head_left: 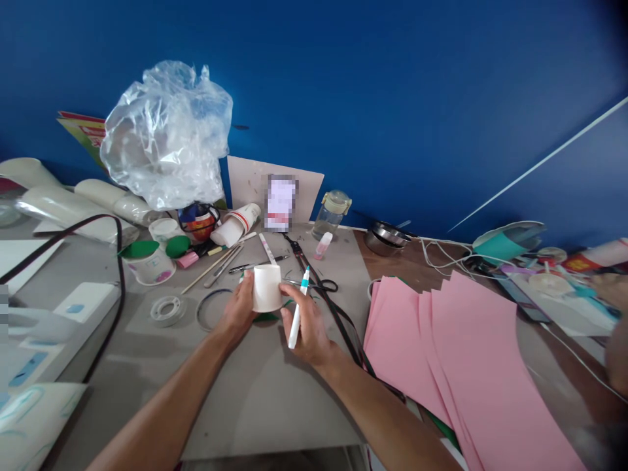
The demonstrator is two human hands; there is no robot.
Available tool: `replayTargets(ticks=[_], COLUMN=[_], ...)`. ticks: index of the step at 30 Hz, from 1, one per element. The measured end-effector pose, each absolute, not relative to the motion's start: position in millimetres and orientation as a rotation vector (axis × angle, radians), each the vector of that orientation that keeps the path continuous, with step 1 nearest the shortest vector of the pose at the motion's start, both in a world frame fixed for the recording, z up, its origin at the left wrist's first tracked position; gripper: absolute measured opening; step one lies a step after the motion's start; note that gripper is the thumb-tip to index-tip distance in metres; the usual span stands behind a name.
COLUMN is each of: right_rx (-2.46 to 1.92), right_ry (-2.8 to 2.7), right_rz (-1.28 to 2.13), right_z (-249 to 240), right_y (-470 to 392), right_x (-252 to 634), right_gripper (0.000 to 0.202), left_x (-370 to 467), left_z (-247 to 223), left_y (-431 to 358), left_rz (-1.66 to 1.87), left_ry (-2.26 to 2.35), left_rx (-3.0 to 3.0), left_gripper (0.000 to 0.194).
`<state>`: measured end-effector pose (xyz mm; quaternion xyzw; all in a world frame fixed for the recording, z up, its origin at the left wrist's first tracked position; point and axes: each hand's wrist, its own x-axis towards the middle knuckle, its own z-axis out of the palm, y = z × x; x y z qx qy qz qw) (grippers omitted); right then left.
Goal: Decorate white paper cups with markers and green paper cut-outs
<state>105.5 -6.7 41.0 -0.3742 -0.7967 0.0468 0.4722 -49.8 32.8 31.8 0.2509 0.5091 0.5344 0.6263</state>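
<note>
Holds a plain white paper cup (pixel 267 289) in the left hand (pixel 240 302), with fingers curled round its left side and set apart by no more than the cup's own width. Holds a white marker with a teal collar and tip (pixel 296 327) in the right hand (pixel 311 327), fingers narrowed round the barrel, teal tip up and slightly tilted. Brings the right index finger to the right side of the cup; cannot tell how firmly it presses.

Holds the cup above the middle of the smooth grey tabletop (pixel 265 405), partly over a green piece (pixel 267 317). Has a round white ring-shaped spool (pixel 167 310) to the left, near a decorated white cup with green leaf-like flaps (pixel 153 267). Shows black-handled scissors (pixel 328 285) just behind the right hand, and beyond the hands a small pink-and-white bottle (pixel 322 246), a clear jar with a cream lid (pixel 332 212) and an upright, blurred phone (pixel 280 203) before a pale pink board (pixel 245 180).

Includes a crumpled clear plastic bag (pixel 169 137) at back left, a fanned stack of pink paper sheets (pixel 466 360) at right, dark metal bowls (pixel 385 241) behind it, and another person's blurred hand (pixel 611 294) at the far right edge.
</note>
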Motion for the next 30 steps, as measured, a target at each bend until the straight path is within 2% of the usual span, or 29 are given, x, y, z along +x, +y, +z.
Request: replayTargets(ticks=[9, 15, 22, 30], right_rx=[-0.858, -0.87, -0.865, -0.832], right_ry=[-1.942, -1.933, -1.956, -1.914], right_rz=[0.083, 0.09, 0.092, 0.105], right_z=[39, 40, 39, 40], right_y=[-4, -1, -4, -5], right_x=[104, 104, 103, 105], right_gripper=[0.05, 0.05, 0.051, 0.052], left_x=[-44, -41, -47, -48], left_z=[46, 49, 50, 57], left_y=[32, 34, 30, 28], left_rz=[1.236, 1.252, 1.225, 1.151], left_ry=[0.998, 0.856, 0.819, 0.769], left_rx=[0.475, 0.357, 0.333, 0.28], left_gripper=[0.051, 0.028, 0.03, 0.041])
